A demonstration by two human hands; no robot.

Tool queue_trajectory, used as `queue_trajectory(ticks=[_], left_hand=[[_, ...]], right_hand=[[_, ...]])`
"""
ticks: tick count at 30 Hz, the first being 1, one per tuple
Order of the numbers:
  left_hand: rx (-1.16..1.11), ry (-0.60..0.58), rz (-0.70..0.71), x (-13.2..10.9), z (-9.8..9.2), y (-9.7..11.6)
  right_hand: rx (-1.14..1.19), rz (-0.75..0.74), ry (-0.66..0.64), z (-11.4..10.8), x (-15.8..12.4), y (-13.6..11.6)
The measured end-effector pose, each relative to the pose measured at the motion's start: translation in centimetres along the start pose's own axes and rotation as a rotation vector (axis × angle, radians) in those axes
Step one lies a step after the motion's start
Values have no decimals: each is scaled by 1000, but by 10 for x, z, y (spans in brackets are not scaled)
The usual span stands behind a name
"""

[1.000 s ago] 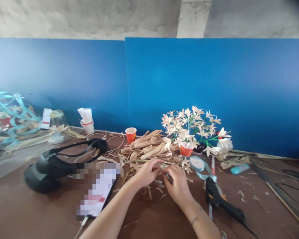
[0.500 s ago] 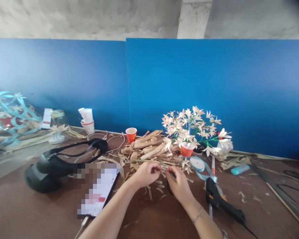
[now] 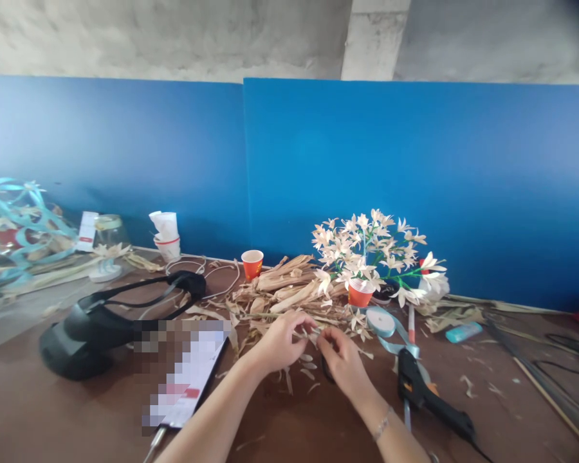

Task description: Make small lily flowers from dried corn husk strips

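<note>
Your left hand (image 3: 282,342) and right hand (image 3: 344,360) pinch a pale piece (image 3: 312,335) between them over the table (image 3: 294,434), on the near side of the husks (image 3: 289,278). A dark object (image 3: 327,371), too hidden to name, shows under your right hand; the glue gun (image 3: 412,381) lies right, the phone (image 3: 197,366) left.

Both bare forearms are reaching forward and angling inward, left hand (image 3: 285,337) and right hand (image 3: 338,354) curling their fingers, fingertips nearly meeting.

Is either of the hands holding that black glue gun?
No, the black glue gun lies on the brown table, apart from the left hand and the right hand.
</note>
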State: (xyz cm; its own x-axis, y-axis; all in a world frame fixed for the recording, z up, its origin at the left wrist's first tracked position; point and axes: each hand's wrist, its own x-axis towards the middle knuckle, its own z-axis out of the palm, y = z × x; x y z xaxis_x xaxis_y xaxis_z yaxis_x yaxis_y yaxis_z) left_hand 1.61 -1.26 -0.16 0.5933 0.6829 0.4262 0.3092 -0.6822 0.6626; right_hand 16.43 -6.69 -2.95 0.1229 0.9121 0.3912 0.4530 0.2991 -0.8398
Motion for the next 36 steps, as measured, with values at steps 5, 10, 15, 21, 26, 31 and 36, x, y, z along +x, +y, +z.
queue_trajectory(ticks=[5,10,15,21,26,31,36], left_hand=[[69,26,114,1,-1,-1],[92,50,86,2,1,-1],[110,50,32,0,5,0],[235,59,7,0,9,2],[352,103,-27,0,17,8],[426,137,-73,2,17,6],[422,137,-94,2,3,3]], right_hand=[[55,59,-45,-1,1,-1],[-24,-43,-18,-2,-2,-7],[-248,-148,59,-2,-4,-4],[-418,-173,94,-2,-3,0],[-521,-103,171,2,-4,-5],[-658,-65,264,-1,-3,-2],[-522,-156,237,-8,1,6]])
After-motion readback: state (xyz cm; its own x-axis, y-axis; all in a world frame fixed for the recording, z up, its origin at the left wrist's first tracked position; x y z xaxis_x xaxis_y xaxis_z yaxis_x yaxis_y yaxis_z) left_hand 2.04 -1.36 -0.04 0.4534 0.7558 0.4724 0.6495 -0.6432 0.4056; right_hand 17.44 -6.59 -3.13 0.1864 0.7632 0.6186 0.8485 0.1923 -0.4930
